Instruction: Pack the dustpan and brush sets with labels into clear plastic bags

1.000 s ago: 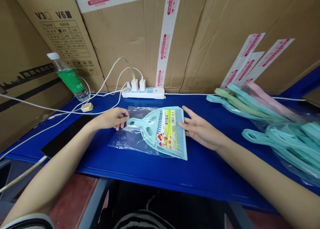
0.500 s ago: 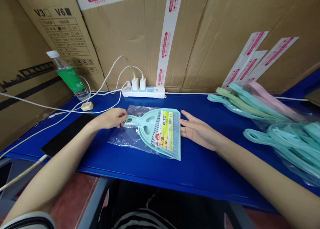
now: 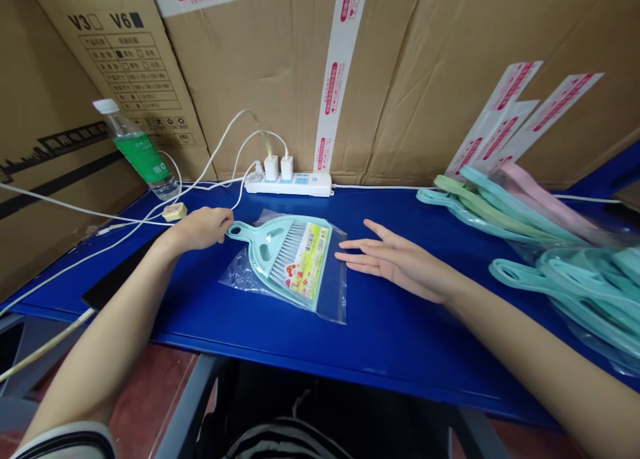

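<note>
A mint-green dustpan [image 3: 260, 243] lies on the blue table with its handle pointing left. A small brush [image 3: 285, 252] with grey-blue bristles rests in its pan, under a yellow-green printed card [image 3: 309, 262]. Clear plastic bag film [image 3: 333, 295] spreads about the dustpan and past its wide edge; whether the pan is inside or on top, I cannot tell. My left hand [image 3: 203, 229] is closed at the tip of the handle, its fingertips partly hidden. To the right of the bag, my right hand [image 3: 395, 259] hovers open, fingers stretched toward it and holding nothing.
Several bagged dustpans [image 3: 575, 285] in mint, green and pink are piled at the right. Along the back, a power strip [image 3: 295, 184] with white cables stands before cardboard. A water bottle [image 3: 145, 159], a small yellowish block [image 3: 175, 211] and a black tablet-like slab [image 3: 120, 275] are at left.
The dustpan has slid left with my left hand on its handle, and bag film now shows beyond its wide edge. My right hand has come off that edge, fingers still spread.
</note>
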The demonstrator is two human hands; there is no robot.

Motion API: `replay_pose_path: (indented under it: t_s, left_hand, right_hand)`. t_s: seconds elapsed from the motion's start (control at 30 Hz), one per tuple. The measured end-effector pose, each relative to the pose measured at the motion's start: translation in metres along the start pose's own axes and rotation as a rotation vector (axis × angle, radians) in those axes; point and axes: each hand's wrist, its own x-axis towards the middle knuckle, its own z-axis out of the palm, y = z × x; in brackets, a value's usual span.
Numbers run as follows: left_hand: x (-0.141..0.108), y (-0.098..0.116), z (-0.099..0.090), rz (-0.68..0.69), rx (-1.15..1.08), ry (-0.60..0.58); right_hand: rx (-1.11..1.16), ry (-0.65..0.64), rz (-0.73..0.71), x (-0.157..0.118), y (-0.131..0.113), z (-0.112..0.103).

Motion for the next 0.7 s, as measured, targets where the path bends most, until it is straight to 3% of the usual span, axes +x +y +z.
replay_pose_path:
  t_s: [0.23,0.4,0.5,0.57,0.7]
  left_hand:
    - [0.003,-0.009,0.000,-0.066,0.103,0.055]
    - [0.005,-0.007,0.005,-0.092,0.099,0.052]
    - [0.006,-0.002,0.009,-0.116,0.071,0.108]
    - [0.009,0.001,0.013,-0.118,0.052,0.147]
    - [0.014,0.006,0.023,0.005,-0.056,0.202]
  right_hand:
    - [-0.069,-0.032,-0.004,-0.002,0.000,-0.002]
    - [-0.251,-0.095,-0.086,0.001,0.002,-0.009]
    - [-0.477,-0.075,-0.253,0.007,0.006,-0.015]
    - [-0.680,0.006,-0.418,0.012,0.010,-0.018]
    - [-1.020,0.169,-0.676,0.018,0.016,-0.021]
